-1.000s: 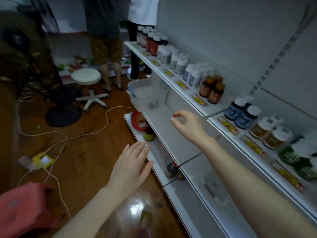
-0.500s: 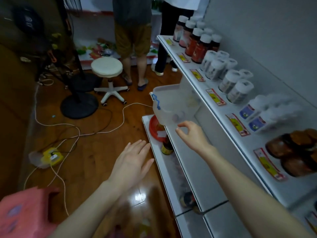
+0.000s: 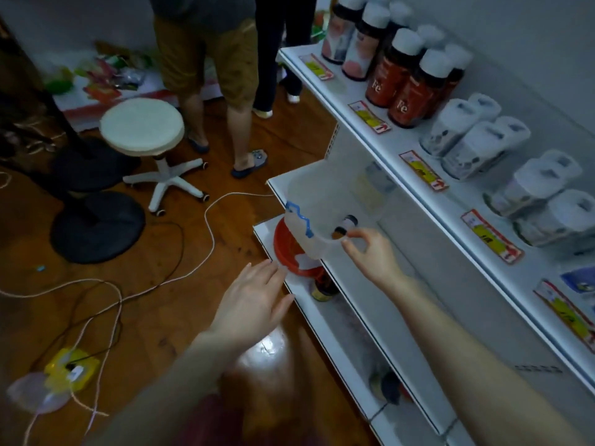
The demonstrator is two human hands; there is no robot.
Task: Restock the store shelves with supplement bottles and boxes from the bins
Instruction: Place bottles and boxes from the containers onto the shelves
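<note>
Wooden floor fills the left of the frame and white shelves fill the right. My right hand (image 3: 370, 252), at centre, curls its fingers at the near rim of the clear bin (image 3: 309, 194); I cannot tell whether they pinch it. My left hand (image 3: 254, 300), lower centre, is spread flat and holds nothing. Two dark-capped bottles (image 3: 346, 224) show inside the bin, which sits on the middle shelf (image 3: 402, 284).

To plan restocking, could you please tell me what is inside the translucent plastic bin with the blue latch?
Two small dark-capped bottles are visible in the translucent plastic bin; its cloudy wall hides anything else.
</note>
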